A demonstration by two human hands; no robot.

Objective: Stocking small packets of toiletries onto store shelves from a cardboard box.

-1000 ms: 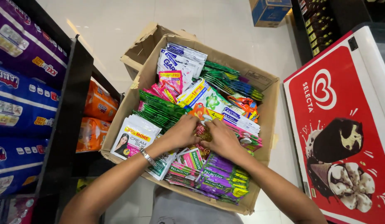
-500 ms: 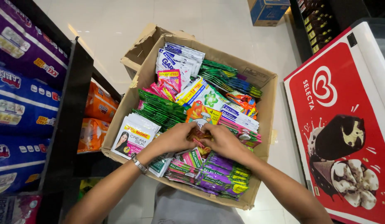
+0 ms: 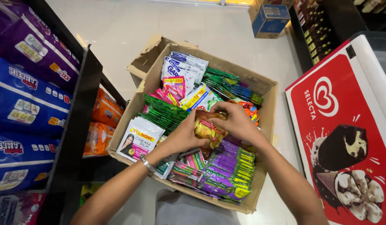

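White shop floor, open cardboard box between shelf and freezer, left hand and right hand grip gold sachet bundle

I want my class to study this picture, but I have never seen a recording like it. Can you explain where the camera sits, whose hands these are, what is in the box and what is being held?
There is one picture, taken by a camera worn on a person's head, looking down. No machine is involved: the two bare arms reaching in from below are that person's own. The left hand, with a bracelet at the wrist, and the right hand together hold a bundle of gold and red sachets above an open cardboard box. The box is packed with sachet strips: purple ones nearest, green ones, white ones at the left. Beside it stand a dark shelf of purple and blue packs and a red freezer chest showing ice cream pictures.
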